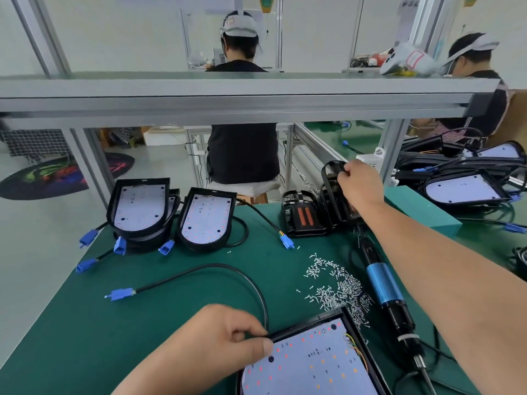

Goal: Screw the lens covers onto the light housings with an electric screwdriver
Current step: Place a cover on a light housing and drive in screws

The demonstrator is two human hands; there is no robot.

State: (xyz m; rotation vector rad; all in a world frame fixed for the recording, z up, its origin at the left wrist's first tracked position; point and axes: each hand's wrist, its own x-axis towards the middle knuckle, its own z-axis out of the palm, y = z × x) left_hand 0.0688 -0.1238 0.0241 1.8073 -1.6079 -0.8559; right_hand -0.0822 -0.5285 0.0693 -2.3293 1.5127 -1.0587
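A black light housing [316,363] with a white LED board lies at the near edge of the green table. My left hand [225,340] pinches its left rim, thumb on the board. My right hand [358,181] reaches to the far side and grips the top of a black lens cover [332,192] standing upright in a row of covers. The electric screwdriver [385,289], black with a blue band, lies on the table under my right forearm. A pile of small silver screws [336,286] lies loose beside it.
Two stacks of housings [139,209] with blue connectors stand at the far left. A black cable [216,269] with a blue plug curves across the middle. More housings [464,189] and a green foam block [422,209] sit right. Two people work beyond the aluminium frame.
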